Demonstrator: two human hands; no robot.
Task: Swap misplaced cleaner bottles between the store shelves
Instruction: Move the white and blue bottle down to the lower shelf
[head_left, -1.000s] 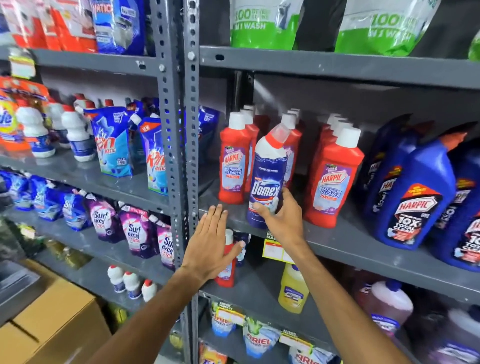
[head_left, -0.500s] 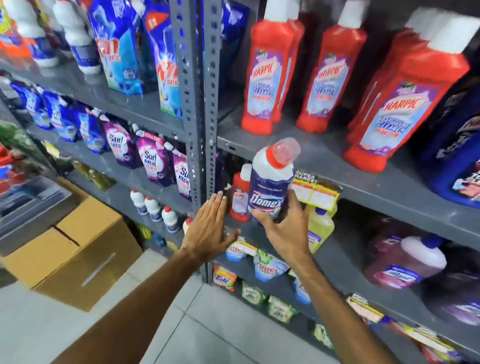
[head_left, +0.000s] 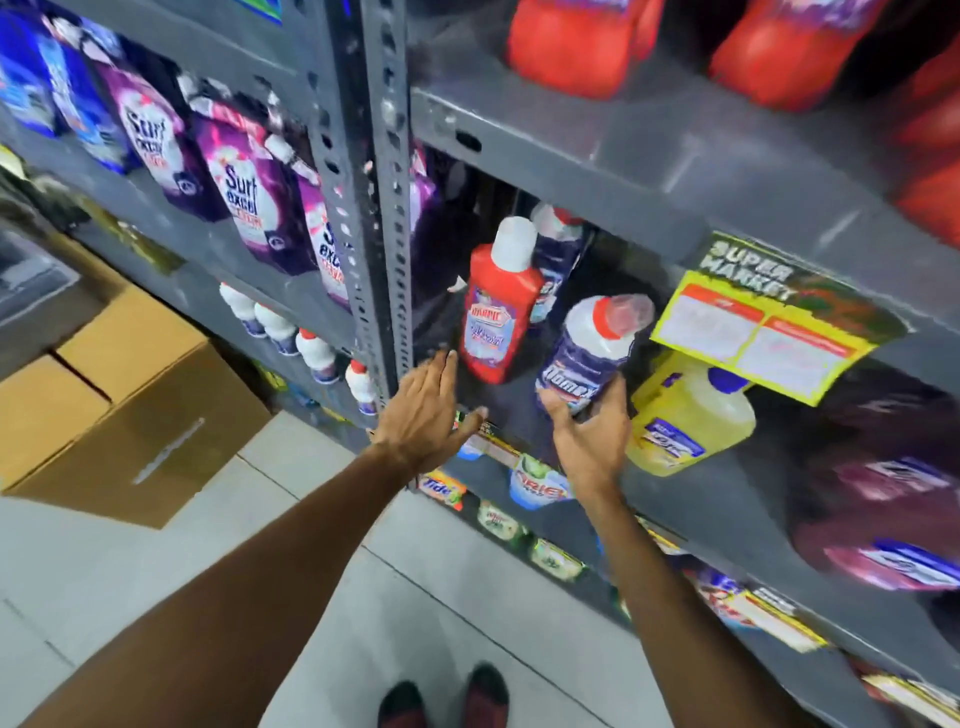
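My right hand (head_left: 589, 436) grips the base of a white and blue Domex bottle (head_left: 592, 348) with a red collar, tilted, in front of the lower grey shelf (head_left: 691, 499). To its left a single red Harpic bottle (head_left: 501, 306) with a white cap stands on that shelf, with another Domex bottle (head_left: 558, 249) behind it. My left hand (head_left: 428, 410) is open, fingers stretched toward the red Harpic bottle, just short of it. Several more red Harpic bottles (head_left: 571, 47) stand on the upper shelf (head_left: 623, 156).
A yellow cleaner bottle (head_left: 685, 415) stands right of the Domex bottle, under a yellow price tag (head_left: 763, 338). Purple Surf Excel pouches (head_left: 249, 197) fill the left bay beyond the grey upright post (head_left: 374, 208). Cardboard boxes (head_left: 130, 405) sit on the tiled floor at left.
The Domex bottle has come off the upper shelf and moved down to the lower shelf's level in my right hand. My left hand has drawn close to the red Harpic bottle. The view has tilted downward.
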